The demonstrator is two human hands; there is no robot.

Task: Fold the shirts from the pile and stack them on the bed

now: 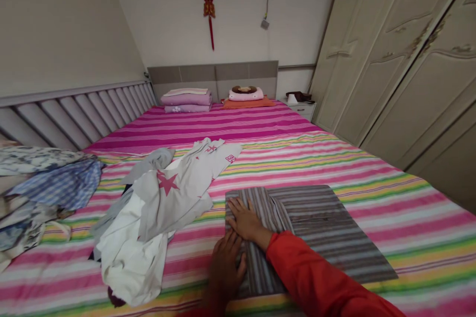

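Note:
A grey-brown striped garment [334, 228] lies spread on the bed, its left part folded over so those stripes run lengthwise. My right hand [244, 219] rests flat on the folded part near its upper left corner, fingers stretched out. Just below it, my left hand [226, 262] lies at the garment's left edge, fingers extended and close to the right hand. Neither hand grips the cloth. To the left, a loose heap holds a white and light grey shirt [178, 198] with a dark pink star, apart from both hands.
More crumpled clothes, including a blue checked one [70, 183], lie at the far left. The striped bedsheet [297, 158] covers the bed. Folded purple bedding [188, 100] and an orange pillow [248, 103] sit by the headboard [245, 74]. A wardrobe [379, 54] stands on the right.

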